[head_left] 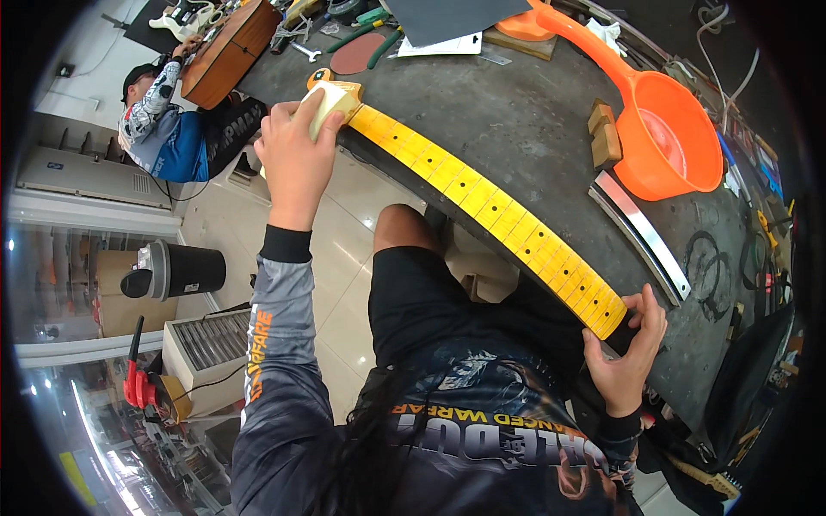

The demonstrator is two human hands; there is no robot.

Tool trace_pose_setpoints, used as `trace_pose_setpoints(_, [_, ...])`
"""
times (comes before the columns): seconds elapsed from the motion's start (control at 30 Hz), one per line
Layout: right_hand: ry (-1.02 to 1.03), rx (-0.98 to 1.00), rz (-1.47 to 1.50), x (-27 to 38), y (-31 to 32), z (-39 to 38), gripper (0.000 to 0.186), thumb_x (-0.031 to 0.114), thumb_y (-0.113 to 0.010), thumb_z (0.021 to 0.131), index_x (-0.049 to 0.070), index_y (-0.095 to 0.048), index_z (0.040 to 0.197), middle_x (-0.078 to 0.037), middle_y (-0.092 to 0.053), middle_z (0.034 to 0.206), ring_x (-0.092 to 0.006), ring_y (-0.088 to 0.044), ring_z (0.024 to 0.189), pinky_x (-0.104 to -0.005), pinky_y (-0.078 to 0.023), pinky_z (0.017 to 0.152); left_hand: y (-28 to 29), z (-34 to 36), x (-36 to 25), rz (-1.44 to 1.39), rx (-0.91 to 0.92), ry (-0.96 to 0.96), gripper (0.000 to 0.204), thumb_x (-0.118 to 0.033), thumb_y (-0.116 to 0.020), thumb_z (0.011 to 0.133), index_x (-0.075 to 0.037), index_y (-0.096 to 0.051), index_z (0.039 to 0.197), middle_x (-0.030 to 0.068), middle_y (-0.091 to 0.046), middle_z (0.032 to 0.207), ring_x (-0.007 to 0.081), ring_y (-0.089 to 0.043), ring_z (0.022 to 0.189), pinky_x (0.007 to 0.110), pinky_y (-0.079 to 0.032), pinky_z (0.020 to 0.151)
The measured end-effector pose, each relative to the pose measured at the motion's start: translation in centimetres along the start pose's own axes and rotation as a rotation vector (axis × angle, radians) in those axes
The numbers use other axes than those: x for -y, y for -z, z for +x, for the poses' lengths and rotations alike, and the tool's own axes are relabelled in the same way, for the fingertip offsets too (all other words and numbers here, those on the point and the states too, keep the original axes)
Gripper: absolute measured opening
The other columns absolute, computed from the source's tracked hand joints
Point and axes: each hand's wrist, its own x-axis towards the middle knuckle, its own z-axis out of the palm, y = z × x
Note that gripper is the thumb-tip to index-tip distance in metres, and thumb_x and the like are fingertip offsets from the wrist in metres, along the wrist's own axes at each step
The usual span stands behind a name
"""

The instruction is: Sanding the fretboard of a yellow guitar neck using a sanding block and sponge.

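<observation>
A yellow guitar neck (495, 206) with dark dot inlays and fret lines slants from upper left to lower right along the bench's near edge. My left hand (297, 163) is closed on a folded pale yellow sheet (330, 107), pressing it against the headstock (348, 89); whether it is cloth or paper I cannot tell. At the other end, my right hand (626, 365) holds the neck's wide heel, the thumb on the near side and the fingers on the far side. Part of the headstock is hidden behind the sheet and the left hand.
On the dark bench (516, 112), an orange dipper (641, 163) stands beside wooden blocks (605, 138) and a curved metal bar (641, 232). Pliers (385, 49), a wrench (307, 52) and dark sheets (456, 17) lie at the back. Another person (163, 129) holds an acoustic guitar (228, 56) at far left.
</observation>
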Motion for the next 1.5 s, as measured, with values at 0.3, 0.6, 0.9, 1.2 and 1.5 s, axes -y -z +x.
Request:
trace_pose_setpoints(0.3, [-0.009, 0.007, 0.017, -0.1, -0.1, -0.1, 0.115, 0.007, -0.097, 0.076, 0.002, -0.046, 0.180, -0.012, -0.069, 0.127, -0.0301, -0.054, 0.105, -0.0457, -0.046, 0.101, -0.6, -1.8, -4.2, -0.100, 0.075, -0.045, 0.049, -0.041, -0.087, 0.108, -0.020, -0.083, 0.152, 0.0087, -0.074, 0.135, 0.0337, -0.068, 0.126, 0.052, -0.052, 0.104])
trace_pose_setpoints(0.6, [-0.030, -0.001, 0.025, -0.3, -0.3, -0.5, 0.116, 0.005, -0.097, 0.075, 0.003, -0.047, 0.180, -0.013, -0.068, 0.129, -0.0306, -0.054, 0.106, -0.0462, -0.047, 0.101, 3.2, -3.8, -5.8, -0.343, 0.119, -0.133, 0.053, -0.047, -0.088, 0.106, -0.020, -0.082, 0.151, 0.0135, -0.072, 0.135, 0.0370, -0.066, 0.127, 0.052, -0.050, 0.103])
trace_pose_setpoints(0.9, [-0.026, 0.002, 0.020, -0.2, -0.3, -0.4, 0.116, 0.003, -0.096, 0.075, 0.002, -0.047, 0.180, -0.014, -0.068, 0.130, -0.0309, -0.054, 0.107, -0.0458, -0.047, 0.102, 2.3, -4.5, -6.3, -0.315, 0.098, -0.137, 0.048, -0.040, -0.088, 0.108, -0.011, -0.084, 0.146, 0.0155, -0.072, 0.128, 0.0385, -0.068, 0.122, 0.052, -0.054, 0.105])
trace_pose_setpoints(1.2, [-0.028, 0.000, 0.026, -0.1, -0.3, -0.5, 0.118, 0.001, -0.096, 0.074, 0.003, -0.046, 0.181, -0.014, -0.068, 0.132, -0.0310, -0.054, 0.107, -0.0457, -0.048, 0.101, -0.7, -0.2, -3.1, -0.228, 0.018, -0.087, 0.048, -0.047, -0.087, 0.107, -0.015, -0.085, 0.143, 0.0141, -0.074, 0.125, 0.0379, -0.067, 0.120, 0.054, -0.053, 0.099])
trace_pose_setpoints(1.5, [-0.030, -0.007, 0.023, -0.1, -0.3, -0.5, 0.118, 0.001, -0.095, 0.075, 0.003, -0.046, 0.181, -0.013, -0.069, 0.132, -0.0308, -0.055, 0.107, -0.0457, -0.048, 0.102, 3.9, -4.7, -13.0, -0.475, 0.168, -0.342, 0.052, -0.039, -0.090, 0.103, -0.015, -0.083, 0.148, 0.0165, -0.073, 0.133, 0.0382, -0.068, 0.123, 0.053, -0.050, 0.104])
